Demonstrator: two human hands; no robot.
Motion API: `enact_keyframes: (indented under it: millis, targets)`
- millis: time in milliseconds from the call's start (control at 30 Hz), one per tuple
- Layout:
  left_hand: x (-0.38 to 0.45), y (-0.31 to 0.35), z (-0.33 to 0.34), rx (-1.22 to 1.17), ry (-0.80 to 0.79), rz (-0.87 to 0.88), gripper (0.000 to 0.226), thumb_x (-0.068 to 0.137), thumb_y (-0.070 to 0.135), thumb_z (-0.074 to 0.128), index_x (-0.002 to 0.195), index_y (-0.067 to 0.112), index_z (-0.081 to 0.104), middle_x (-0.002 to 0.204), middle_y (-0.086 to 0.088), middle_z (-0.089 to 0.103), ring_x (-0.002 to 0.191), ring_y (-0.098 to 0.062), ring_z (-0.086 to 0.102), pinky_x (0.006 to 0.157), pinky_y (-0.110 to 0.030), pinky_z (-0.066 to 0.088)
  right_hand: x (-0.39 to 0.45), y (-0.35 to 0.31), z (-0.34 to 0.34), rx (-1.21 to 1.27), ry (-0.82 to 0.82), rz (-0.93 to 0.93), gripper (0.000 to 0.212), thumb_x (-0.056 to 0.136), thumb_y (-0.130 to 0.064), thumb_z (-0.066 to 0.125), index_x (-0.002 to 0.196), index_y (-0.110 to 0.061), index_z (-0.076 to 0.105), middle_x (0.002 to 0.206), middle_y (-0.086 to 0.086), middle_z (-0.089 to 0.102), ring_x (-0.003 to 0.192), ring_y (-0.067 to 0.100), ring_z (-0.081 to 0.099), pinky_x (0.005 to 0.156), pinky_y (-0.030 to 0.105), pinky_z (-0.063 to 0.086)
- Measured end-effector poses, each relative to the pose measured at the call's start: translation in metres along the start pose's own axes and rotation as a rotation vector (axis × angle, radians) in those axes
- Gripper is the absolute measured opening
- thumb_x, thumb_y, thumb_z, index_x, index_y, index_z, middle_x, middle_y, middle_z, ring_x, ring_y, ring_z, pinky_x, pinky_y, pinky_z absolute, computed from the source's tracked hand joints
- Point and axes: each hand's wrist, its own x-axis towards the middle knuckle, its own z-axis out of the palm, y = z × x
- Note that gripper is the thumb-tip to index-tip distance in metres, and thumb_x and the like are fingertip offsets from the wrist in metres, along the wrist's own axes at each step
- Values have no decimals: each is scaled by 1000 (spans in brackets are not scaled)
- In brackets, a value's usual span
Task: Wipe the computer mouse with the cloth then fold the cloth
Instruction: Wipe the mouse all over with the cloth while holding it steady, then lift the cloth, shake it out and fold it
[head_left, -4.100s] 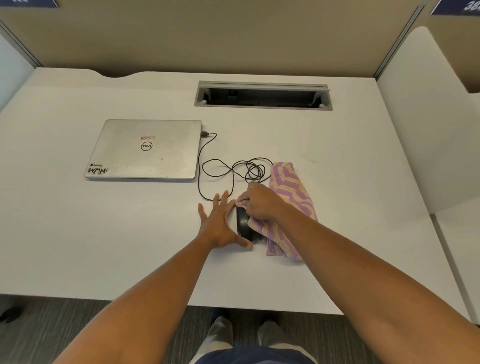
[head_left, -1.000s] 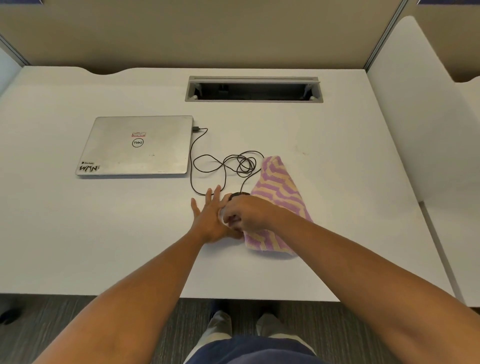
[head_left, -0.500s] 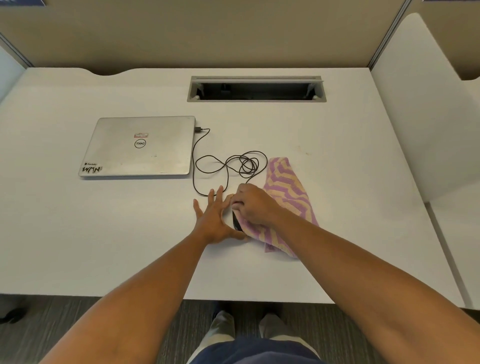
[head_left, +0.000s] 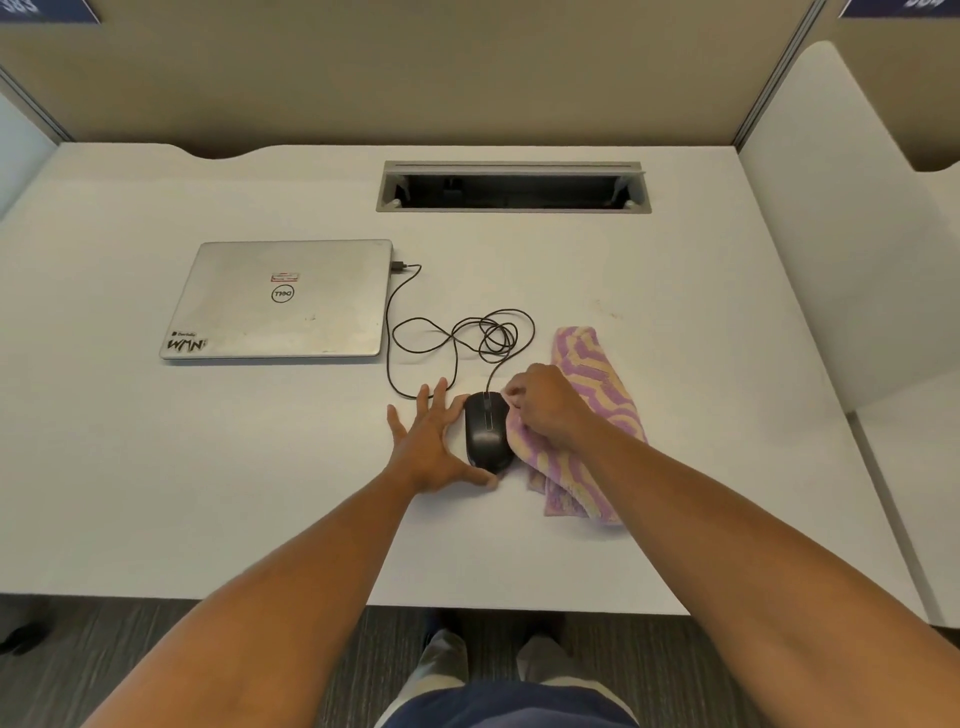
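Mouse (head_left: 487, 435) sitting on desk (head_left: 208, 467), near front edge, cord (head_left: 457, 338) running to laptop (head_left: 280, 299). I am seeing left hand (head_left: 428, 447) lying flat, fingers spread wide, pressing mouse's left side, I think so it is not sliding. Right hand (head_left: 545, 408) bunching cloth (head_left: 592, 415), closed on it, rubbing mouse's right side. Rest of cloth trailing on desk. Both arms reaching forward, nearly straight.
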Motion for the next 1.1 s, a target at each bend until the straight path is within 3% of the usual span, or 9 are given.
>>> enact_keyframes:
  millis: [100,200,300,433,567,667,767,933,1100]
  targets:
    - [0,3,-2,10,-1,-10,142,36,81,78,155,36,14,165,9,-10,147,-11,-24,112,-55,-24,-2,13,-8,140,77,96,25,86,1,58,105,-9,71,107,8,66,96,23,62,78,32,53]
    - [-1,7,-3,39,-11,-29,144,38,81,78,156,33,11,165,7,-12,147,-14,-26,112,-56,-23,-5,25,-22,362,218,182,18,92,-12,55,105,-16,67,105,6,66,92,20,62,67,26,47]
    - [-4,8,-3,73,-20,-23,149,38,85,75,157,31,4,165,6,-15,147,-15,-28,113,-56,-22,-5,30,-38,462,284,225,23,95,-12,50,111,-22,63,111,11,60,87,19,58,65,23,44]
    - [-9,13,-1,27,14,9,148,40,96,61,157,28,0,164,9,-15,147,-11,-24,118,-54,-15,-8,26,-57,583,377,269,34,93,-5,42,108,-21,69,121,15,52,90,22,59,75,27,46]
    - [-14,23,-4,-40,138,-4,126,55,97,51,156,32,13,165,14,-1,151,-8,-7,123,-45,2,-10,17,-78,701,407,377,32,86,-9,44,98,-10,74,119,11,62,101,23,64,87,29,50]
    - [-15,34,-14,-68,312,-55,90,72,83,55,148,41,32,160,20,24,145,-12,30,113,-38,31,-16,9,-94,697,364,348,28,84,-30,60,87,-5,71,94,5,70,98,26,66,87,38,53]
    - [-9,52,-31,-102,455,21,54,88,58,59,138,40,47,142,21,51,124,-9,54,94,-25,40,-21,0,-111,667,368,256,24,74,-21,75,96,-13,72,101,-2,64,95,17,63,79,27,53]
    - [16,93,-64,-101,446,163,52,96,25,56,146,32,44,145,12,52,131,-11,50,107,-28,38,-23,-19,-142,645,369,193,24,73,-1,64,90,-16,66,95,-2,63,91,17,60,63,21,49]
    - [40,145,-91,-159,394,294,56,93,28,64,145,29,43,148,5,49,130,-15,51,107,-40,45,-25,-38,-174,576,424,105,24,76,1,66,87,-20,64,92,-4,62,86,11,57,58,17,47]
